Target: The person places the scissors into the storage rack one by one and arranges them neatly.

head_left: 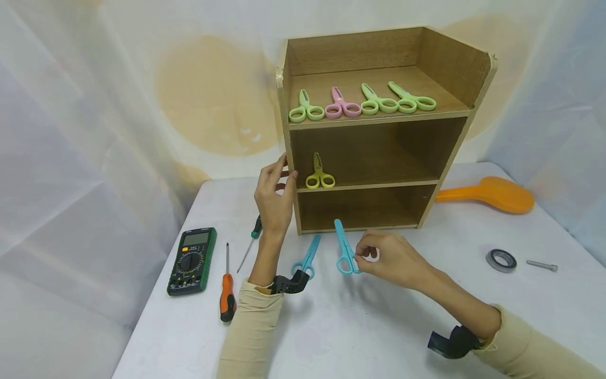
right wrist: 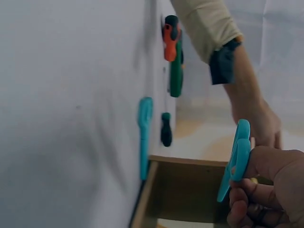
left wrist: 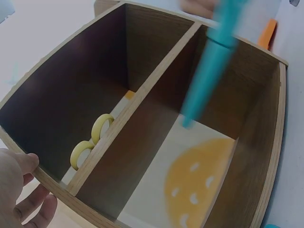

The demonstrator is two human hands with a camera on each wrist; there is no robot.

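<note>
Two blue scissors lie in front of the wooden shelf unit [head_left: 379, 126] on the white worktop [head_left: 360, 326]: the right hand [head_left: 395, 259] pinches the handle loops of one blue scissors [head_left: 344, 247], its closed blades pointing toward the bottom compartment, while the second blue scissors [head_left: 306, 256] rests flat on the worktop just beside the left forearm. The right grip is narrow, fingertips and thumb curled round the loop end; the right wrist view shows the scissors held up off the surface, edge-on. The left hand [head_left: 274, 197] rests against the left front edge of the shelf unit near the middle shelf, fingers fairly straight and pressing the wood, holding nothing. A yellow scissors [head_left: 320, 173] sits on the middle shelf close to that hand; three green and one pink scissors line the top shelf. The held scissors look light, stiff and plastic-cased, likely a little smooth, so the loops seem the surest place to hold, with the blade end free to lead. To the left lie a multimeter [head_left: 192, 260], an orange-handled screwdriver [head_left: 227, 287] and a green-handled screwdriver [head_left: 251, 241]; to the right an orange paddle-shaped thing [head_left: 492, 193], a metal ring [head_left: 501, 260] and a bolt [head_left: 542, 266].
</note>
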